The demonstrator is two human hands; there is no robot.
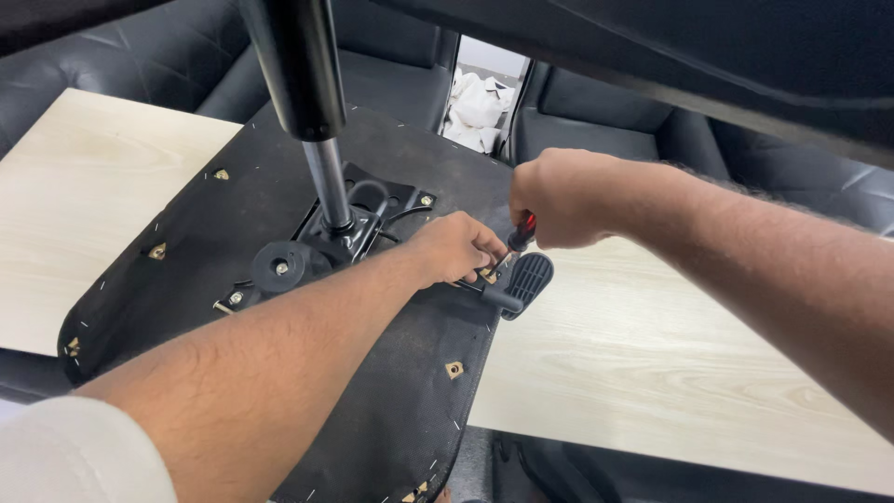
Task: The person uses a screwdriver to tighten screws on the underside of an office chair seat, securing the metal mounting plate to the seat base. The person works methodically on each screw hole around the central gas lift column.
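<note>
My right hand (568, 200) is clenched around a screwdriver (523, 230) with a red and black handle, gripping it from above so that only a short part of the handle shows below my fist. The tool points down toward a brass-coloured fitting (488, 275) near the edge of an upturned chair seat (391, 410). My left hand (456, 247) rests just beside it, fingers curled down at the same fitting; I cannot tell whether they pinch anything, because the fingertips are hidden. Both hands almost touch each other.

Directly below my hands, a black ribbed lever paddle (529, 279) sticks out past the seat's edge. The seat lies underside up, covered in black fabric, with more brass-coloured fittings dotted around its border. To the left of my left hand sits the black metal mechanism plate (368, 210), from which a chrome gas-lift column (328, 182) rises toward the camera into a wider black sleeve (298, 65). A round black knob (279, 267) sits beside the plate.

The seat rests across a pale wood-grain table (652, 363). Behind the table are black leather sofas (596, 116), with white crumpled material (477, 104) visible in a gap between them. A white sleeve (74, 456) covers my left upper arm.
</note>
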